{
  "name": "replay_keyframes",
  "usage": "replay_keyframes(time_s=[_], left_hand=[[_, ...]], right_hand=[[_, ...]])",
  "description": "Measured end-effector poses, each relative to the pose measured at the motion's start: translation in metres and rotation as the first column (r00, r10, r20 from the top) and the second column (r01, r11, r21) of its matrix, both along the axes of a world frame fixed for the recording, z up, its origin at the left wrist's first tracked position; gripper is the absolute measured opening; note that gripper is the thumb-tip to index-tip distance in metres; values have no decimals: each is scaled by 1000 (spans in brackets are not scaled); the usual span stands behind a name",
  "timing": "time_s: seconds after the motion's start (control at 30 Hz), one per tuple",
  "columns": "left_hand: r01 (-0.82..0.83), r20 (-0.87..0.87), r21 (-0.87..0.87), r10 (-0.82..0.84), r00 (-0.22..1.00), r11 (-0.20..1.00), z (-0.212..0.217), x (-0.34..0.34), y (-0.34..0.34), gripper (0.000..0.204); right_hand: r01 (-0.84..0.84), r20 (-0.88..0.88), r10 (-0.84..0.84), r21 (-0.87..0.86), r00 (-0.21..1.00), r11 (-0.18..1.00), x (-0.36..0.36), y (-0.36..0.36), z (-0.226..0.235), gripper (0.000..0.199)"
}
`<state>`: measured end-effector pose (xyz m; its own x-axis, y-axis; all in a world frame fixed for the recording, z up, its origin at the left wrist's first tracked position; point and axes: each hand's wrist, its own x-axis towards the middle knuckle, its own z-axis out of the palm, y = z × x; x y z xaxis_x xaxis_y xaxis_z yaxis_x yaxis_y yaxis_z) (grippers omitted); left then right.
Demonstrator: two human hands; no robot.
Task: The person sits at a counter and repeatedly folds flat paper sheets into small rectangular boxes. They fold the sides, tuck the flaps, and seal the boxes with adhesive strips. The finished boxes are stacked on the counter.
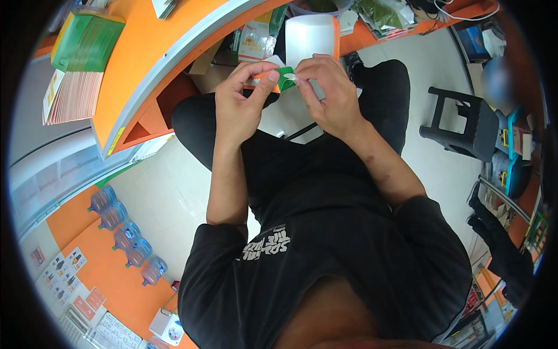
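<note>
A small flat card packet (279, 77) — orange on its left part, green on its right, with a pale tab at the right edge — is being held level above the lap. It is being pinched from both ends, most of its face being hidden behind the fingers.
</note>
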<state>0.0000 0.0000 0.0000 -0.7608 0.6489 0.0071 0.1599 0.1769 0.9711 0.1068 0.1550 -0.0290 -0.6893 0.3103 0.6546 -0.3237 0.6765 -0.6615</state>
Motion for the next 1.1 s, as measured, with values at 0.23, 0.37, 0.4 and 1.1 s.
replay_keyframes(time_s=[0.23, 0.37, 0.4, 1.1], left_hand=[[53, -61, 69, -49, 997, 996, 1, -1, 1, 20], [78, -89, 42, -74, 993, 996, 6, -2, -1, 19], [81, -84, 41, -77, 993, 996, 8, -2, -2, 20], [316, 168, -78, -300, 939, 945, 28, -21, -13, 19]], right_hand=[[-30, -1, 30, 12, 1000, 999, 8, 6, 10, 11], [-32, -19, 34, 60, 999, 998, 6, 6, 14, 11], [-34, -8, 34, 54, 999, 998, 6, 5, 15, 11], [-199, 332, 491, -629, 805, 751, 9, 4, 26, 15]])
